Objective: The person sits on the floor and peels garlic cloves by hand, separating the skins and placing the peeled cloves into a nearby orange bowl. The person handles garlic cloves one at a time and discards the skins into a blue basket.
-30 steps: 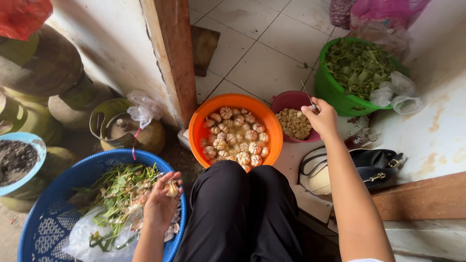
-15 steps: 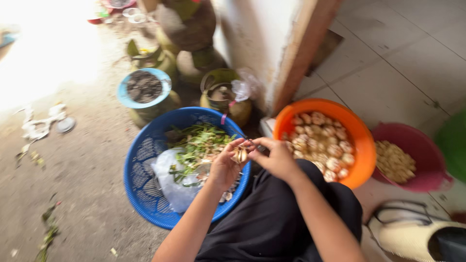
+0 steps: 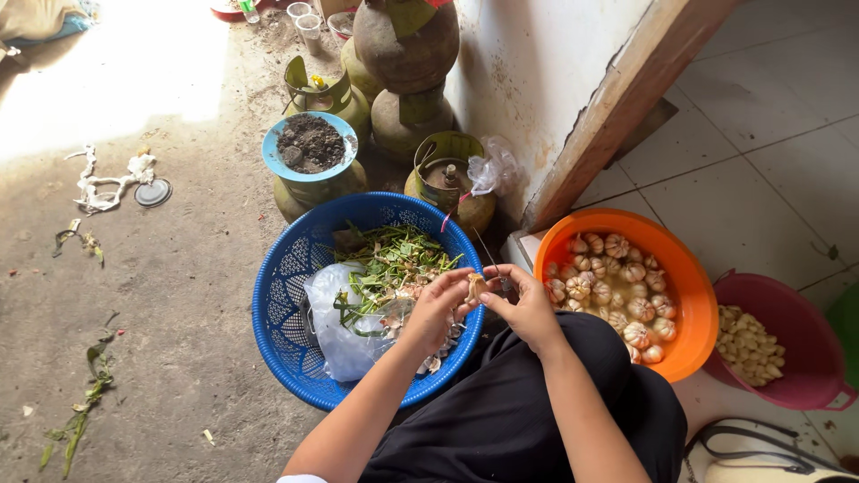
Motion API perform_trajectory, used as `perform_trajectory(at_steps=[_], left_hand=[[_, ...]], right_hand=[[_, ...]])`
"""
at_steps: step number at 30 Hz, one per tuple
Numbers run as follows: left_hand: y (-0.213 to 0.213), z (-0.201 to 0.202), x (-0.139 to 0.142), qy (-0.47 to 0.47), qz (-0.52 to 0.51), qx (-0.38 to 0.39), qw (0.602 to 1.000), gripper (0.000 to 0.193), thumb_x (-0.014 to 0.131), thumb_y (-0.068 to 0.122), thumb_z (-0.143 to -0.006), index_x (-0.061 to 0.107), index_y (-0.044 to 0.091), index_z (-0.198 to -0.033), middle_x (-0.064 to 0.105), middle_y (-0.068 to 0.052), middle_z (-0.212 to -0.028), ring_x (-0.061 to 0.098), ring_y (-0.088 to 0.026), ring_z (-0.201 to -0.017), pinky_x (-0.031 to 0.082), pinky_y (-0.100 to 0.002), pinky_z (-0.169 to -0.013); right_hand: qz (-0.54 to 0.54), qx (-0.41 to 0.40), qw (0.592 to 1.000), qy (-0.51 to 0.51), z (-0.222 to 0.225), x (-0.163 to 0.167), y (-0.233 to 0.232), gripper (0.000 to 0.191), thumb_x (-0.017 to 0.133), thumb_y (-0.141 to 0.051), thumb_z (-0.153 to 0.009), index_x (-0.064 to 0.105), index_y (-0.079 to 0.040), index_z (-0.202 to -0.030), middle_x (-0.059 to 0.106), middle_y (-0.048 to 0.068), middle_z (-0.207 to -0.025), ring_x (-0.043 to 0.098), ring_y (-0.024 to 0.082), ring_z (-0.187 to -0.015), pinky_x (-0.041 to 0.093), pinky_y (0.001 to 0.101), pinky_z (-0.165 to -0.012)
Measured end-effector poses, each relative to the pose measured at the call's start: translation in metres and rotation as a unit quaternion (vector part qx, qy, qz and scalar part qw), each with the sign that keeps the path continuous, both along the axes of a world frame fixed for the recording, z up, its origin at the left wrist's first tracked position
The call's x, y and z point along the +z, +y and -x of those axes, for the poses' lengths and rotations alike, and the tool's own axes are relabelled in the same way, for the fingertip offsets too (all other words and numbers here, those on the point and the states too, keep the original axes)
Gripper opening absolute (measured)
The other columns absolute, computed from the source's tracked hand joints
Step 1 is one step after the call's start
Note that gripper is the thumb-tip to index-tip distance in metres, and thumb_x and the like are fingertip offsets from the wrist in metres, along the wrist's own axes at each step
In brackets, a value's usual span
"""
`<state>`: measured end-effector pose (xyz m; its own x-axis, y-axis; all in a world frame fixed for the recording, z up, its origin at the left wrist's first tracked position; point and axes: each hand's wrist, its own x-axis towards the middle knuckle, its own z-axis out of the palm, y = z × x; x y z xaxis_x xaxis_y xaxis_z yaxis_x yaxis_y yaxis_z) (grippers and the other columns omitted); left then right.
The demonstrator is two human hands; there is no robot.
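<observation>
While a second earlier your right hand [image 3: 528, 309] reached toward the maroon bowl [image 3: 787, 344], both hands had met over the blue basket [image 3: 295, 295], left hand [image 3: 438, 309] pinching the garlic clove [image 3: 474, 286].

Round blue perforated plastic basket [image 3: 286, 313]: matt, lattice wall. Crumpled clear plastic bag [image 3: 335, 326] inside: thin, glossy. Round orange plastic bowl [image 3: 684, 282]: smooth, slight sheen. Round maroon plastic bucket [image 3: 801, 309]: smooth. Whole garlic bulbs [image 3: 617, 291]: papery, dry skins. Slanted brown wooden door frame [image 3: 626, 94]: rough, worn. White floor tiles [image 3: 743, 179]: glazed, smooth. Grey concrete ground [image 3: 161, 286]: rough, dusty. Black cloth trousers [image 3: 519, 420]: matt.
</observation>
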<state>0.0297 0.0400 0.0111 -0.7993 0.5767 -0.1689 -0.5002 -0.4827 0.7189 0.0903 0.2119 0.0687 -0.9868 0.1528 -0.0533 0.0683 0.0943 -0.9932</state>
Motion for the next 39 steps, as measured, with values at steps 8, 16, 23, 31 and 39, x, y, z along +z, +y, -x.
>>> perform_trajectory(at_steps=[8,16,23,31,39], left_hand=[[0.003,-0.001,-0.007,0.154,0.082,0.065,0.983,0.033,0.070,0.017,-0.098,0.065,0.001,-0.126,0.073,-0.007,-0.103,0.070,-0.011,-0.092,0.060,-0.026,-0.074],[0.003,0.001,-0.004,0.124,0.090,0.081,0.985,0.022,0.069,0.016,-0.097,0.063,-0.001,-0.108,0.073,-0.010,-0.093,0.072,-0.012,-0.081,0.063,-0.025,-0.070],[0.007,0.002,-0.005,0.163,0.098,0.101,0.977,0.019,0.068,0.016,-0.100,0.063,-0.001,-0.103,0.074,-0.008,-0.091,0.072,-0.011,-0.079,0.062,-0.025,-0.069],[0.014,-0.001,-0.008,0.156,0.098,0.101,0.978,0.018,0.062,0.017,-0.104,0.062,0.001,-0.097,0.073,-0.007,-0.087,0.069,-0.010,-0.075,0.061,-0.026,-0.065],[0.010,0.008,-0.016,0.123,0.086,0.076,0.986,0.022,0.059,0.020,-0.107,0.066,0.001,-0.098,0.067,-0.003,-0.082,0.062,-0.007,-0.071,0.059,-0.024,-0.061]], right_hand=[[-0.032,0.001,0.999,0.011,0.005,-0.005,-0.006,0.025,0.075,-0.005,-0.087,0.069,-0.001,-0.111,0.073,0.004,-0.099,0.067,0.007,-0.090,0.055,0.0218,-0.080],[-0.013,0.020,1.000,-0.002,0.003,-0.003,-0.008,0.028,0.077,-0.012,-0.089,0.070,0.000,-0.113,0.074,0.002,-0.095,0.067,0.006,-0.085,0.054,0.0216,-0.076],[-0.015,-0.011,1.000,0.007,0.003,-0.002,-0.007,0.032,0.079,-0.013,-0.088,0.071,-0.001,-0.117,0.070,0.000,-0.093,0.064,0.004,-0.082,0.053,0.0200,-0.074],[-0.002,0.015,1.000,-0.008,0.003,-0.005,-0.005,0.025,0.078,-0.015,-0.090,0.075,0.000,-0.110,0.073,0.000,-0.089,0.063,0.004,-0.079,0.051,0.0204,-0.070],[0.038,0.034,0.999,0.006,0.003,-0.002,-0.005,0.024,0.076,-0.011,-0.091,0.075,0.001,-0.111,0.074,0.002,-0.093,0.065,0.006,-0.083,0.053,0.0206,-0.075]])
